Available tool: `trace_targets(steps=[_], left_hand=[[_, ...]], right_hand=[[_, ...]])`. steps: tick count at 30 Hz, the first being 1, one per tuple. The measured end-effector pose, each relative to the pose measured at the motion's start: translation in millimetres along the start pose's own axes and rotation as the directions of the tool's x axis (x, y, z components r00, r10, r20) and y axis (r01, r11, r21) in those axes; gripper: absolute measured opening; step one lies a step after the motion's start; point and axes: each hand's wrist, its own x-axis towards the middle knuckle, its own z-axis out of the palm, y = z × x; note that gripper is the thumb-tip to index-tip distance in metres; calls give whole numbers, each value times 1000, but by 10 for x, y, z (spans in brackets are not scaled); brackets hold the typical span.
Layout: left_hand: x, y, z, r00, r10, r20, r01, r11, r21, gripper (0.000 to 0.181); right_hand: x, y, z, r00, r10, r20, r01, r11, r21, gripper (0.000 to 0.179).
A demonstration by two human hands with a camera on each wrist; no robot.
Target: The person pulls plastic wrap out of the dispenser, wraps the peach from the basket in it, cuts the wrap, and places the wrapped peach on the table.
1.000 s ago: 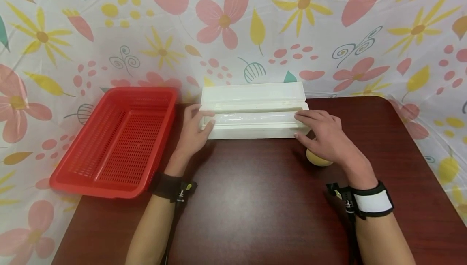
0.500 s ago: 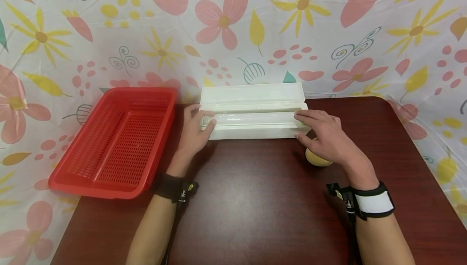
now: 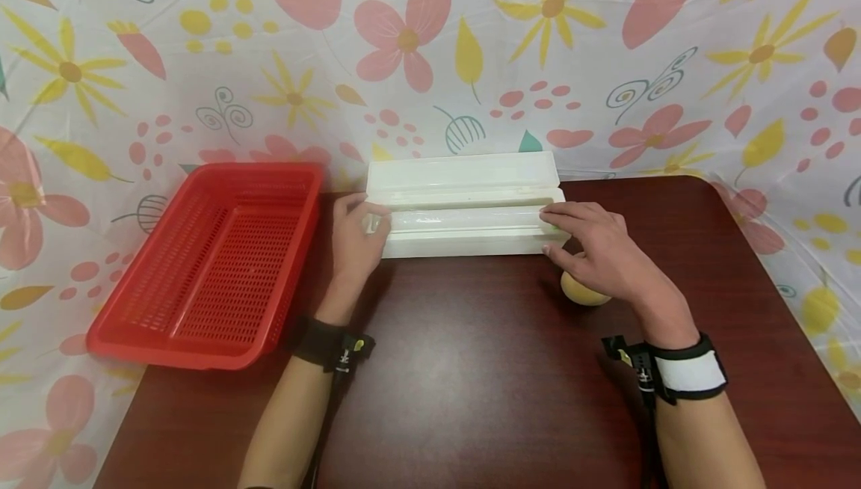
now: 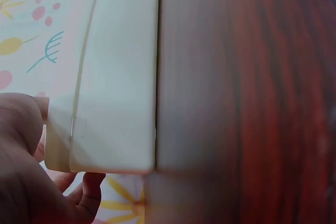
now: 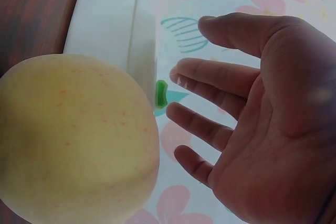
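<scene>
A long white cling film dispenser (image 3: 471,246) lies at the table's back edge with its lid (image 3: 464,171) raised. Clear, shiny cling film (image 3: 457,220) covers the roll along its length. My left hand (image 3: 356,246) is at the left end, thumb and forefinger tips together, pinching the film's edge. At the opposite end, my right hand (image 3: 599,246) reaches over the film with extended fingers, thumb apart near the front wall. The right wrist view shows a small green piece (image 5: 161,94) at the dispenser's end. A pale yellow round fruit (image 5: 79,140) sits partly under the right hand.
A red perforated plastic basket (image 3: 235,272) stands on the left, overhanging the table edge. The dark brown wooden table (image 3: 457,369) stretches toward me. A flower-printed curtain (image 3: 430,63) hangs close behind the dispenser. Both forearms wear camera straps, with cables trailing down.
My left thumb has drawn in toward the forefinger, and the left wrist has shifted slightly right. My right hand keeps its place. The dispenser and fruit stay put.
</scene>
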Motion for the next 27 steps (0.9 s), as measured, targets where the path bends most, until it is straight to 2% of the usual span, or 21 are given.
trace_targets(steps=[10,18,22,27], left_hand=[[0,-10,-25,999,24,30,-23,999,-33,9],[17,-25,-76,997,74,31,-74,997,-11,9],[11,-41,-93,994,104,36,-103,994,-25,9],[1,-66,-123,987,157,43,-154,986,-56,7]], right_hand=[[14,24,50,999,-10,-31,10,1000,-15,48],[41,59,75,997,-28,-69,28,1000,0,44],[70,74,123,987,-45,-155,46,999,3,38],[113,76,231,948,-24,-318,31,999,16,22]])
